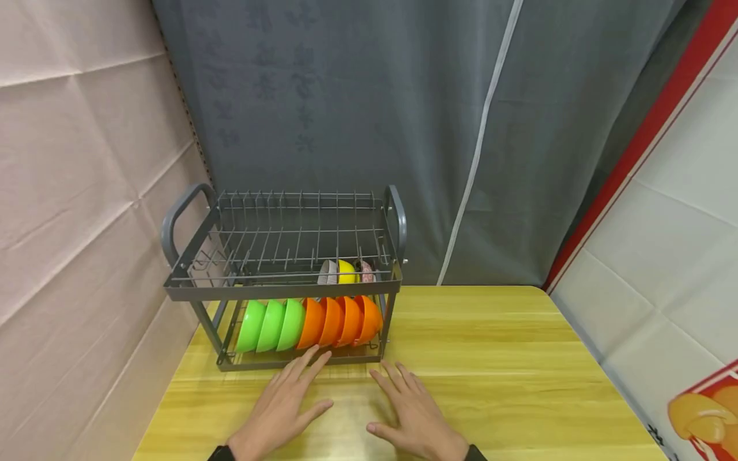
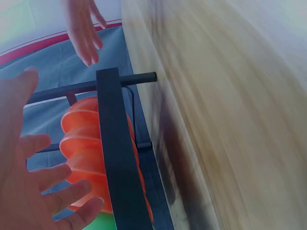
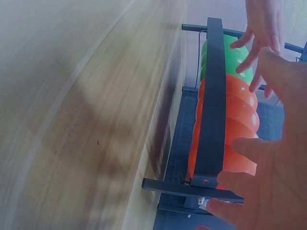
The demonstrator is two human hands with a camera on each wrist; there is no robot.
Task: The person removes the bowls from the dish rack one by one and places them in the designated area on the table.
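Observation:
Both hands hover over the wooden table in front of a grey two-tier dish rack [image 1: 282, 289]. My left hand [image 1: 282, 406] has its fingers spread and its thumb out to the right, fingertips near the rack's lower front bar. To the right, my right hand [image 1: 412, 413] is also spread, its fingers pointing at the rack's lower right corner. Neither hand holds anything. On the lower tier, green bowls [image 1: 251, 326] stand on edge at the left and several orange bowls [image 1: 368, 320] at the right. A small yellow bowl [image 1: 346, 271] shows through the upper wires between other small dishes.
The table [image 1: 490, 358] extends to the right of the rack. A grey curtain [image 1: 346, 96] hangs behind, a pale cloth wall [image 1: 86, 224] stands at the left, and a white panel with a red border [image 1: 651, 269] at the right.

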